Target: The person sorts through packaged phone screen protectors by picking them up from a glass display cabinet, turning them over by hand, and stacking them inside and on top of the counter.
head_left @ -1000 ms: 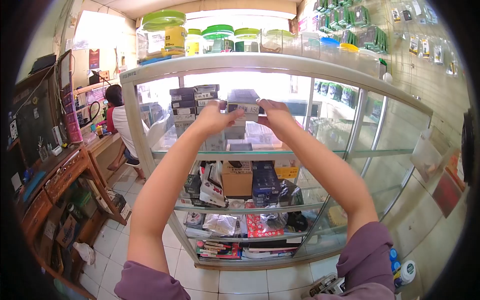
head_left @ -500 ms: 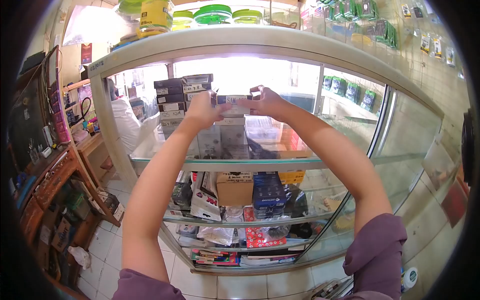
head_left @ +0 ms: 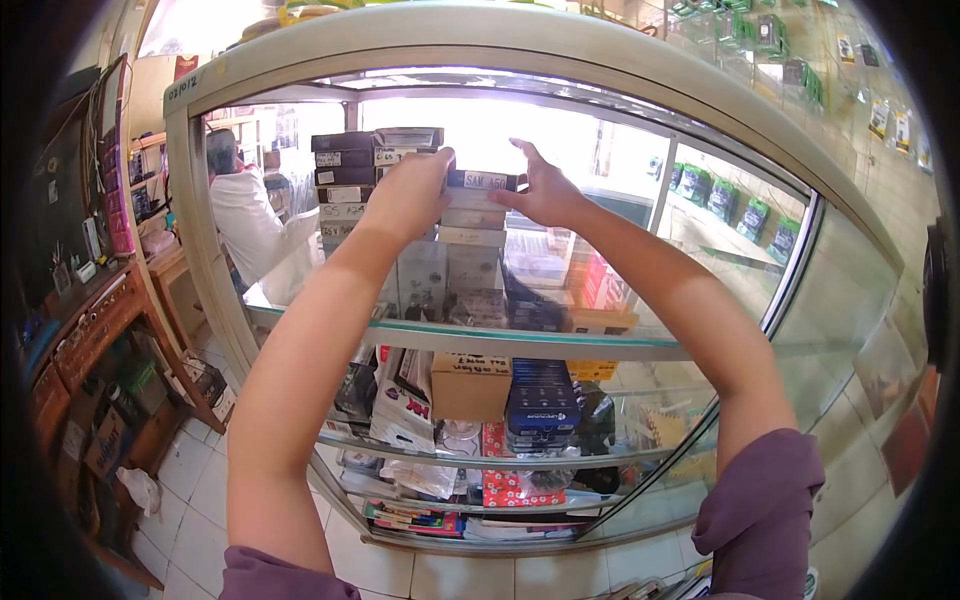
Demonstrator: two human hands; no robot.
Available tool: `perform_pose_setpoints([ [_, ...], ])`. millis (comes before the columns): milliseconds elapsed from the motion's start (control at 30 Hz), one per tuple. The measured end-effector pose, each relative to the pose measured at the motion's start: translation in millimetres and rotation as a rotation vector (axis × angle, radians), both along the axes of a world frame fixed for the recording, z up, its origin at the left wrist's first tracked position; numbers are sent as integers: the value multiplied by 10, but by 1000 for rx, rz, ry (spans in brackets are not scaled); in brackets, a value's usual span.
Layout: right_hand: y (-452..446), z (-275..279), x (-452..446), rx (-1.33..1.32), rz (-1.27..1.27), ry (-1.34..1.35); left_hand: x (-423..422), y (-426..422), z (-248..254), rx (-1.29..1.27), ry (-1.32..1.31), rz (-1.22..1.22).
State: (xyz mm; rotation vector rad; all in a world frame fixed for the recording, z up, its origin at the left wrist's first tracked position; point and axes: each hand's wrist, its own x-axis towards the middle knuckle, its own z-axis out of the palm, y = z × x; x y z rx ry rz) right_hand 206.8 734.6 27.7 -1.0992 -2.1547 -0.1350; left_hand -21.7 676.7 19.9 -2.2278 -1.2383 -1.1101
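A flat box marked "SAM A50" [head_left: 485,181] lies on top of a stack of pale boxes [head_left: 473,217] on the upper glass shelf. My left hand [head_left: 410,195] is at the box's left side, in front of the neighbouring stack of labelled boxes [head_left: 342,190]; its fingertips are mostly hidden. To the right of the box, my right hand [head_left: 542,188] has its thumb and fingers spread, the thumb near the box's right corner and a forefinger raised.
The shelf's glass front edge [head_left: 500,340] runs below my forearms. A cardboard box [head_left: 471,388] and blue boxes [head_left: 541,405] fill the lower shelf. The cabinet's top frame [head_left: 480,40] arches above. A person [head_left: 255,215] sits beyond the glass at left.
The "SAM A50" box has gone down onto the stack beside the other boxes. My right hand's fingers have opened away from it. The view has moved closer to the cabinet.
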Motion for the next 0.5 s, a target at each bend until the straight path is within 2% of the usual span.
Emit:
perform_pose_setpoints([
  [67, 2, -12, -15, 22, 0, -7, 9, 6, -4, -29, -10, -18],
  [167, -146, -61, -84, -114, -22, 65, 41, -32, -26, -57, -31, 9],
  [267, -131, -163, -144, -55, -62, 92, 22, -43, -50, -41, -24, -19],
  [333, -31, -243, -113, 52, 10, 83, 26, -44, -52, -41, -16, -20],
  [500, 76, -288, -21, 90, 97, 55, 26, -111, -42, -81, 65, 31],
])
